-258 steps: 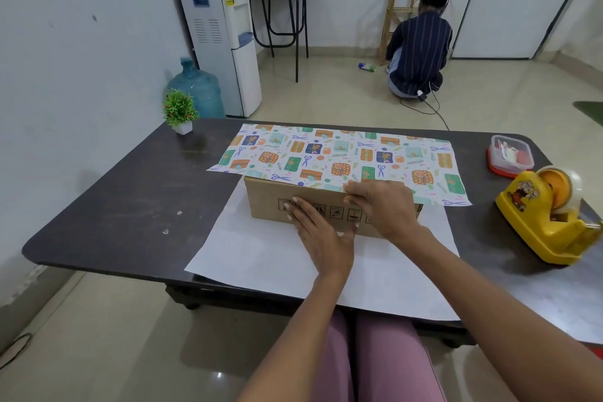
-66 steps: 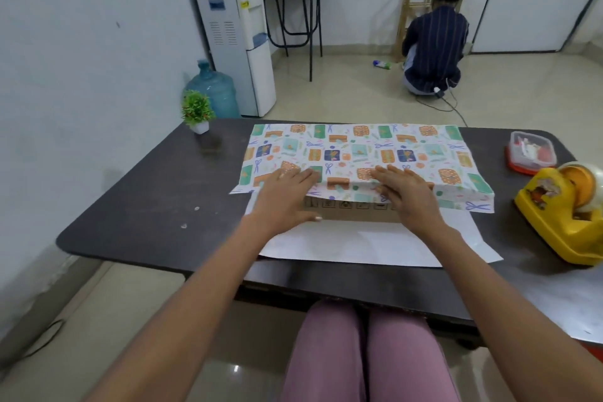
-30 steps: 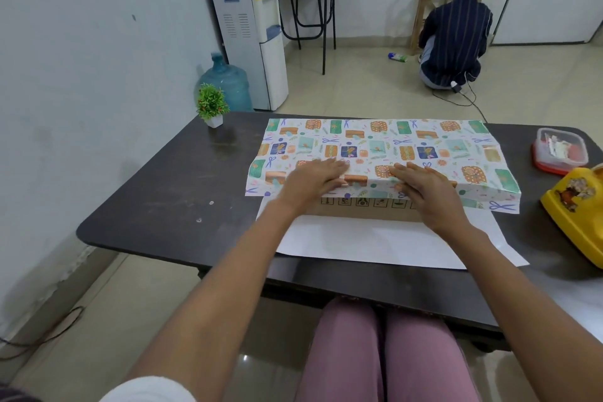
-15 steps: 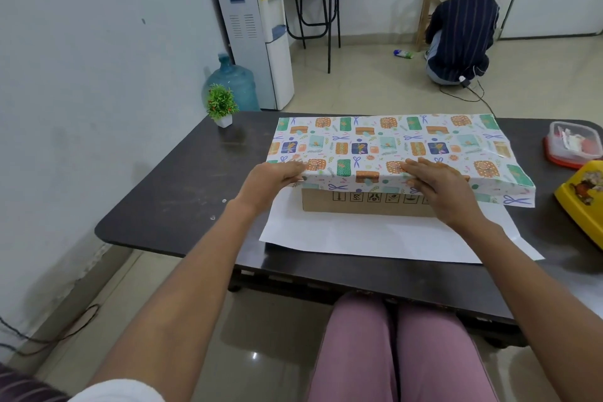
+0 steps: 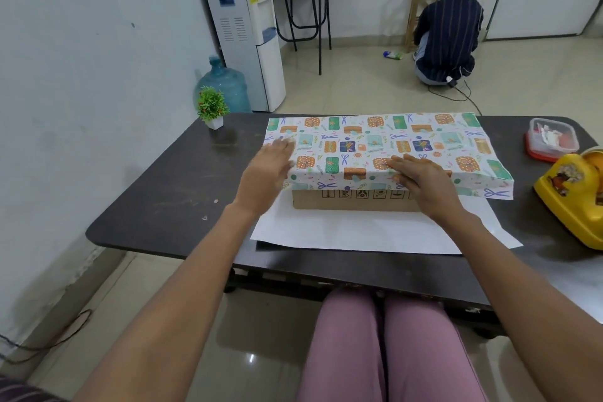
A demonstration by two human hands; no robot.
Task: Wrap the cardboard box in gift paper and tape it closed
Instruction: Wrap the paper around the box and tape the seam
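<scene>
From the head view, the box [image 5: 355,203] sits near the middle of the dark table [image 5: 156,206], its brown front face with small printed symbols showing toward the person. The paper [image 5: 375,143] lies printed side up over the box's top and folds down a little over the front edge; its white underside spreads flat on the table at 6 o'clock of the box. At 3 o'clock the folded paper juts past the box end, unsupported. The left hand [image 5: 267,173] lies at the box's 9 o'clock end, fingers straight and together, flat against the paper where it overhangs that end. The right hand [image 5: 421,178] lies palm down on the front top edge, fingers straight and pressing the paper onto the box; neither hand is curled round anything. The two hands are well apart along the front edge. At 3 o'clock of the box, near the table's edge, stands a yellow dispenser [image 5: 577,202], and beyond it, at 2 o'clock, a clear tub [image 5: 551,140] with a red base. A small plant [image 5: 212,107] stands at the table's 10 o'clock corner. On the floor beyond, a person [image 5: 447,26] crouches facing away.
</scene>
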